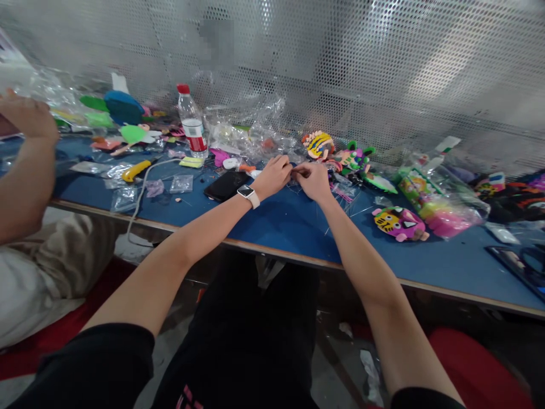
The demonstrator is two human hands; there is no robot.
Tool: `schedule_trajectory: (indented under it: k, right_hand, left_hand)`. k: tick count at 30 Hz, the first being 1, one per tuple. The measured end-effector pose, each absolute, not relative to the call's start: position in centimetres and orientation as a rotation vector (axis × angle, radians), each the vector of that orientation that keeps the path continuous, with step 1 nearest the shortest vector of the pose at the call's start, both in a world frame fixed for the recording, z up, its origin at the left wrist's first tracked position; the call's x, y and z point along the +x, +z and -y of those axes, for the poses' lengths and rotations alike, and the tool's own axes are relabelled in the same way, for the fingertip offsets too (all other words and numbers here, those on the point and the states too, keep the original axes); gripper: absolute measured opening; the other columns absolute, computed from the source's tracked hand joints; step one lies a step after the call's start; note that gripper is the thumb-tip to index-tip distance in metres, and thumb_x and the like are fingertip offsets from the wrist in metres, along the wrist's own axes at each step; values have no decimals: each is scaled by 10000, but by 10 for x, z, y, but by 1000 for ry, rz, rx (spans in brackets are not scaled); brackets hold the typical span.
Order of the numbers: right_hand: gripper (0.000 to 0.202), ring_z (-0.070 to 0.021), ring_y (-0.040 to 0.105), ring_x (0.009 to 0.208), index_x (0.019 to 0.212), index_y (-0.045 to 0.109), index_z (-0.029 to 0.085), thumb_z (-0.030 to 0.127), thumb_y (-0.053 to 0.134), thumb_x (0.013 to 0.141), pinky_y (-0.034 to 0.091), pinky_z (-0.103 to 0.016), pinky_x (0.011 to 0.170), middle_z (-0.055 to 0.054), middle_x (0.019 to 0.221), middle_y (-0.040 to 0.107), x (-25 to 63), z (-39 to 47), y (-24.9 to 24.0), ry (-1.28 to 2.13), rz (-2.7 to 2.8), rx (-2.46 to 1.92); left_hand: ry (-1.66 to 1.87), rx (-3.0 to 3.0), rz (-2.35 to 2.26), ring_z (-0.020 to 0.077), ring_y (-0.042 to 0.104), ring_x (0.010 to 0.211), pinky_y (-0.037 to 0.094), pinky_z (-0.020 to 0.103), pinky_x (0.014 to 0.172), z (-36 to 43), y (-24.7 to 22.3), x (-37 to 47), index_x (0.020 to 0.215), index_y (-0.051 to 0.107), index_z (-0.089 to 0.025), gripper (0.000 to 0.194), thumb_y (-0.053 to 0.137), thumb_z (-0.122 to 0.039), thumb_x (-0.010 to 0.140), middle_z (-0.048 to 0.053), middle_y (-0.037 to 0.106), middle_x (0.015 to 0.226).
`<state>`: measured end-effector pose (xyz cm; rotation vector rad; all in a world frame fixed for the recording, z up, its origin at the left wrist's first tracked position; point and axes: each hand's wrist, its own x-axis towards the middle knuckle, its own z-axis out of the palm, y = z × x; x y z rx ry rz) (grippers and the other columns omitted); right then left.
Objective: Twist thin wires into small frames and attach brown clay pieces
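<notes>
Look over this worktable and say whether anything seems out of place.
Two things. A pale cable droops over the front edge of the table, where it might get snagged. A crumpled white scrap lies below on the floor, perhaps dropped litter.

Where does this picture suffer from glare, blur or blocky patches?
Head view: bright glare on the grey perforated metal panel, upper right; head view: a blocky patch over that panel, left of centre; head view: small highlights on clear crinkled plastic bags; head view: detail between the bare left hand and bare right hand too soft to make out.
</notes>
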<state>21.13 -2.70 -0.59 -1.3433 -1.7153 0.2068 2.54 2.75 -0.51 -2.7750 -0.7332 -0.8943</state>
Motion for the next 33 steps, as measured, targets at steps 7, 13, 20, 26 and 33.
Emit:
schedule_trajectory:
  k: [7, 13, 20, 26, 33]
  right_hand:
    - [124, -283, 811, 877, 947, 846, 231, 180, 738, 915, 663, -470, 882, -76, 954, 863, 217, 31, -1, 178, 1772, -1334]
    - [120, -277, 798, 873, 942, 855, 241, 206, 741, 926, 646, -473, 893, -63, 950, 859, 221, 33, 3, 176, 1799, -1312]
    - [91, -260, 784, 843, 947, 845, 220, 256, 763, 929, 642, -447, 863, -67, 921, 847, 227, 29, -1, 211, 1800, -1290]
    - [136, -258, 792, 873, 999, 828, 206, 327, 784, 955, 661, -447, 866, -84, 952, 847, 227, 31, 5, 244, 1803, -1325]
    - [323, -268, 791, 1045, 1248, 796, 247, 492, 758, 1041, 665, -502, 972, -104, 1169, 824, 226, 100, 74, -41, 1725, -1070]
  left_hand:
    - [-1017, -2859, 675, 306, 659, 1139, 564, 491, 1019, -34, -7, 22, 1064, 745, -163, 230, 518, -165, 1098, 159, 692, 1149]
    - [-1117, -2904, 654, 276, 673, 1094, 572, 451, 976, -35, -7, 21, 1001, 714, -191, 180, 555, -168, 1083, 143, 692, 1123]
    - [-1248, -2944, 606, 256, 667, 1017, 562, 419, 935, -41, -12, 23, 902, 654, -196, 134, 631, -136, 1019, 111, 663, 1040]
    - [-1436, -3037, 617, 205, 654, 886, 559, 380, 857, -42, -16, 25, 961, 652, -199, 85, 654, -163, 1038, 83, 631, 1054]
    - [-1550, -3127, 698, 191, 635, 856, 563, 383, 870, -41, -23, 37, 942, 629, -194, 142, 626, -198, 1084, 78, 620, 1026]
